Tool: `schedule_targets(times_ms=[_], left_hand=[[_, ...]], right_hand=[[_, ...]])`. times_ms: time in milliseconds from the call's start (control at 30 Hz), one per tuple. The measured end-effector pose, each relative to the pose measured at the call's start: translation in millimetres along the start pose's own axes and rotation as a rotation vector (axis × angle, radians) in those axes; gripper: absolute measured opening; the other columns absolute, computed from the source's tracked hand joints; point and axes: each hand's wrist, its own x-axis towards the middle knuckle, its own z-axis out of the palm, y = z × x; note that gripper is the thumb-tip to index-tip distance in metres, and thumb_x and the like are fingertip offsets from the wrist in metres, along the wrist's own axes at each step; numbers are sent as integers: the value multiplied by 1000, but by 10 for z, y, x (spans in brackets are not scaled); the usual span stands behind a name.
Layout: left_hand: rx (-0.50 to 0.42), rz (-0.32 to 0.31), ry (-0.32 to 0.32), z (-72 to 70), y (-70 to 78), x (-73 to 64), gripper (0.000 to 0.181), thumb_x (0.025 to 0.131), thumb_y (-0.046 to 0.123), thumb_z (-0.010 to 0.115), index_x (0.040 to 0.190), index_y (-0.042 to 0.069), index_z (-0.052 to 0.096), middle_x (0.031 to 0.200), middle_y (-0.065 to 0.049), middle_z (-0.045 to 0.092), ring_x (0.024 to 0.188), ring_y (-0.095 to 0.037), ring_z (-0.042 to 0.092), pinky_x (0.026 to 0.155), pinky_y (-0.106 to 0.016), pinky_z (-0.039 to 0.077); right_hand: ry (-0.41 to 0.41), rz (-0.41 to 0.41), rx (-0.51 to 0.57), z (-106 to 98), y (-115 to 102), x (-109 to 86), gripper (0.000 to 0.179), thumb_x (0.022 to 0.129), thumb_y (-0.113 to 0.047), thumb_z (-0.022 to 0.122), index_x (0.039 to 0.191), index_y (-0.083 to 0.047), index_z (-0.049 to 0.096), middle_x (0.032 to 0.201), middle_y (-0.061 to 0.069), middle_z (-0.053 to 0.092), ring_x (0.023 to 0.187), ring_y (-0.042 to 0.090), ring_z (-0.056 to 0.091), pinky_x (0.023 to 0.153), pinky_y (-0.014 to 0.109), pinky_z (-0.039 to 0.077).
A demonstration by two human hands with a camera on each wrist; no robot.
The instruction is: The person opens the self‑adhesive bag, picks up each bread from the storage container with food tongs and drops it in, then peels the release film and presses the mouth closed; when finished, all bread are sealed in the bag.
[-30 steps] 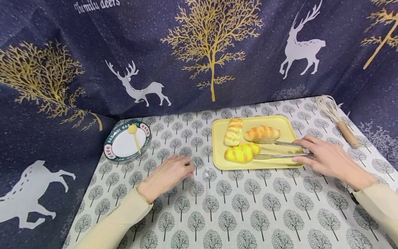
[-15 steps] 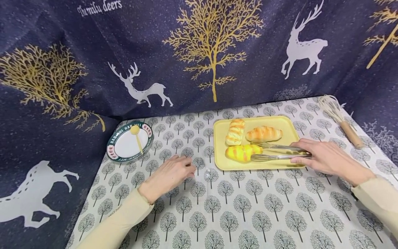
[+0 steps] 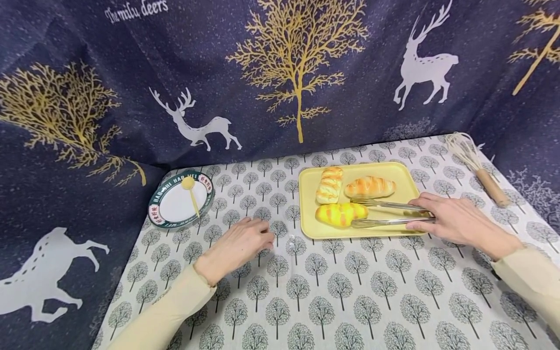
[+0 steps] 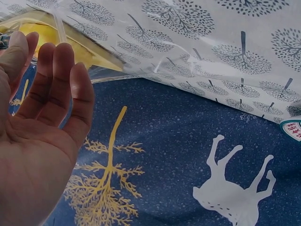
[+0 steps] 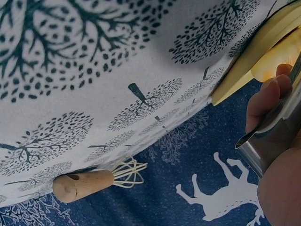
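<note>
My right hand (image 3: 450, 218) holds metal tongs (image 3: 393, 221) over the right part of a yellow tray (image 3: 413, 184). The tongs' two arms stand apart; their tips reach the right end of a yellow bread roll (image 3: 337, 214), one on each side of it. Behind it on the tray lie a golden-brown bread roll (image 3: 370, 186) and a braided bread (image 3: 329, 185). In the right wrist view the tongs' bent metal end (image 5: 263, 146) shows in the hand. My left hand (image 3: 238, 248) rests near the tablecloth left of the tray, fingers loosely curled around nothing.
At the left stands a plate (image 3: 153, 201) with a green rim, a yellow spoon (image 3: 191, 192) lying across it. A whisk (image 3: 490, 184) with a wooden handle lies at the right edge. A dark blue curtain (image 3: 262, 97) hangs behind the patterned tablecloth (image 3: 323, 291).
The tongs have shifted slightly left, and their upper tip has moved from beside the golden-brown roll to the yellow roll's end. My left hand stays in place.
</note>
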Motion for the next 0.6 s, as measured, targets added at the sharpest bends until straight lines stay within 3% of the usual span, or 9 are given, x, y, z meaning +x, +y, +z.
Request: schedule_targets(times_ms=[333, 600], left_hand=[[-4, -1, 16, -5, 6, -1, 16, 90, 30, 84, 96, 19, 76, 88, 8, 67, 83, -10, 60, 79, -27, 55], [-7, -3, 13, -10, 5, 2, 15, 91, 31, 83, 96, 19, 76, 87, 9, 65, 83, -9, 61, 78, -26, 55]], right_hand=[[30, -23, 12, 13, 11, -11, 52, 91, -51, 85, 128, -16, 75, 105, -5, 75, 67, 3, 56, 53, 32, 48], [135, -102, 23, 48, 41, -68, 42, 89, -42, 88, 123, -19, 78, 98, -12, 74, 61, -10, 42, 50, 21, 38]])
